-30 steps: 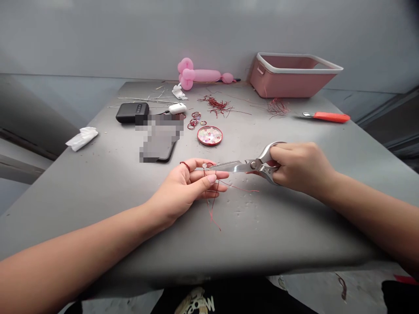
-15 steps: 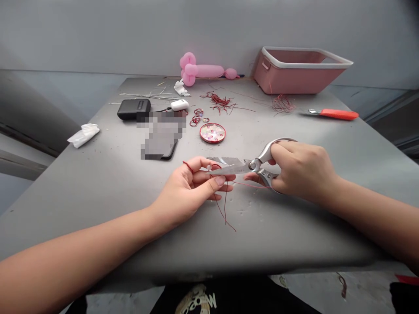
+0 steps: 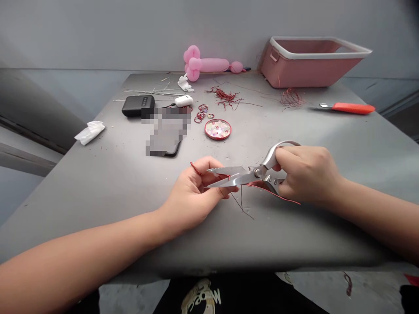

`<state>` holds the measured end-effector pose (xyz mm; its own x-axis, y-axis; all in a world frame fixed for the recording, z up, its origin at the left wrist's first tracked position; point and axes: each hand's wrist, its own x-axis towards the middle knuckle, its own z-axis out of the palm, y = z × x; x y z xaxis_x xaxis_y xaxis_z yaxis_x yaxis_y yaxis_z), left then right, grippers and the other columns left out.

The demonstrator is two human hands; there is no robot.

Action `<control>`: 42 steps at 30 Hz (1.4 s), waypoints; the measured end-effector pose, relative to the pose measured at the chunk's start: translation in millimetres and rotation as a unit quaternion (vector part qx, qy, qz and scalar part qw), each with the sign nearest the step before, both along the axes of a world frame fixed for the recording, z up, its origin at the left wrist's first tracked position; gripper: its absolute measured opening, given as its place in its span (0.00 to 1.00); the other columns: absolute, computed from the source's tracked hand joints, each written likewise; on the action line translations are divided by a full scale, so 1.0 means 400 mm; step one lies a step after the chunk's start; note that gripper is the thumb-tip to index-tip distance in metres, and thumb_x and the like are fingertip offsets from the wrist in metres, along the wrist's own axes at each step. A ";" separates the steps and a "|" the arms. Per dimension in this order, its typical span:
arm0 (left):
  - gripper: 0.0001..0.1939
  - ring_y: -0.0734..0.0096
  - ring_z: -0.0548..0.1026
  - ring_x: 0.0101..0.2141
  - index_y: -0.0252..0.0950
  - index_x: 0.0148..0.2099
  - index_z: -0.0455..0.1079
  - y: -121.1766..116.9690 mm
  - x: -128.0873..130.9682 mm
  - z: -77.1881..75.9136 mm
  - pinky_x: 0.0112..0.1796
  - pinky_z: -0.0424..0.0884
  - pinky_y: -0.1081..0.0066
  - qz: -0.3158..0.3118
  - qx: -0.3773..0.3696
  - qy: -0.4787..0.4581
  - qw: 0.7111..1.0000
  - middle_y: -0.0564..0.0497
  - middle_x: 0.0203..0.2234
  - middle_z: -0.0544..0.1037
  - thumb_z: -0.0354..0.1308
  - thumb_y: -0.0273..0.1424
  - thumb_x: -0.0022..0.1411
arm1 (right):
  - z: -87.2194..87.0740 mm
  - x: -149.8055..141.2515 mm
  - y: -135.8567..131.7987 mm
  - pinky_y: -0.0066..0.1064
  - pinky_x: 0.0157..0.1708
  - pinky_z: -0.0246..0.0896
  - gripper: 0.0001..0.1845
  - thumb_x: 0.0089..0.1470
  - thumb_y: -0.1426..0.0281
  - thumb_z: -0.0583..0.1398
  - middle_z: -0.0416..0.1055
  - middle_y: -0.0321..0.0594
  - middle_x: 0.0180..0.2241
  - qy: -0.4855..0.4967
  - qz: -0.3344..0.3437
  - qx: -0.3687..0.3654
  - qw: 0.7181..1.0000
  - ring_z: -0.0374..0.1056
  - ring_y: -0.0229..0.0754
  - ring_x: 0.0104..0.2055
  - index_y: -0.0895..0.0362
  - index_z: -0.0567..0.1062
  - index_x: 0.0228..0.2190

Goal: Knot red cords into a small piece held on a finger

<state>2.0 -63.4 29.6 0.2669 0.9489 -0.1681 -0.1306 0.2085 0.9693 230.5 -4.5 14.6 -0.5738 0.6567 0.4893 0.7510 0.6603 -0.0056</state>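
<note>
My right hand (image 3: 306, 172) grips the handles of silver metal scissors (image 3: 244, 176), whose blades are parted and point left. My left hand (image 3: 199, 189) is closed on a thin red cord (image 3: 241, 198), part of it looped around a finger. The blades reach over the left fingers, with a red strand of the cord between them. Loose cord ends hang below the left fingertips, and one strand trails right beneath the scissors. The blades hide part of the left fingertips and the cord there.
Beyond my hands lie a round dish of beads (image 3: 218, 138), a phone (image 3: 175, 150), a black device (image 3: 137, 106), a white earphone case (image 3: 183, 101) and red cord scraps (image 3: 225, 96). A pink bin (image 3: 304, 72), pink balloon (image 3: 212, 65), orange-handled cutter (image 3: 353, 108) and crumpled tissue (image 3: 90, 132) stand farther out.
The scissor blades have gone from nearly together to parted, around the red strand. Both hands have shifted slightly right in view, and the whole scene has drifted as well.
</note>
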 end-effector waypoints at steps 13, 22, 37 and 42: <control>0.11 0.70 0.79 0.32 0.37 0.30 0.64 -0.003 -0.001 -0.009 0.35 0.73 0.71 0.013 0.034 0.024 0.999 0.54 0.26 0.79 0.64 0.30 0.57 | -0.010 0.001 0.000 0.32 0.19 0.37 0.19 0.46 0.63 0.54 0.52 0.38 0.14 -0.051 -0.013 -0.028 0.998 0.43 0.37 0.18 0.53 0.47 0.21; 0.08 0.73 0.73 0.28 0.37 0.28 0.66 -0.010 -0.006 -0.005 0.30 0.68 0.73 0.045 0.102 0.079 0.991 0.54 0.23 0.75 0.62 0.25 0.57 | -0.005 -0.005 -0.003 0.34 0.19 0.41 0.21 0.51 0.55 0.53 0.55 0.40 0.15 -0.042 -0.008 -0.046 0.998 0.47 0.39 0.18 0.53 0.49 0.19; 0.08 0.71 0.74 0.28 0.37 0.28 0.67 -0.010 -0.011 -0.012 0.29 0.67 0.71 0.046 0.124 0.136 0.982 0.53 0.24 0.76 0.60 0.29 0.59 | -0.012 0.004 -0.001 0.32 0.19 0.36 0.19 0.37 0.68 0.55 0.50 0.37 0.14 -0.067 -0.017 -0.052 0.996 0.38 0.36 0.19 0.54 0.44 0.20; 0.07 0.70 0.75 0.29 0.37 0.29 0.68 -0.010 -0.011 -0.011 0.30 0.68 0.71 0.043 0.123 0.133 0.982 0.53 0.24 0.77 0.59 0.27 0.59 | -0.020 0.009 0.004 0.31 0.20 0.35 0.18 0.38 0.69 0.54 0.48 0.35 0.15 -0.045 -0.006 -0.040 0.998 0.38 0.36 0.19 0.54 0.44 0.20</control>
<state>-2.4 -67.4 25.1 0.1612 0.9868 0.0162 0.1276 -0.0371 0.9911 234.1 -3.0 6.5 -0.6051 0.6985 0.3820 0.7582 0.6520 0.0089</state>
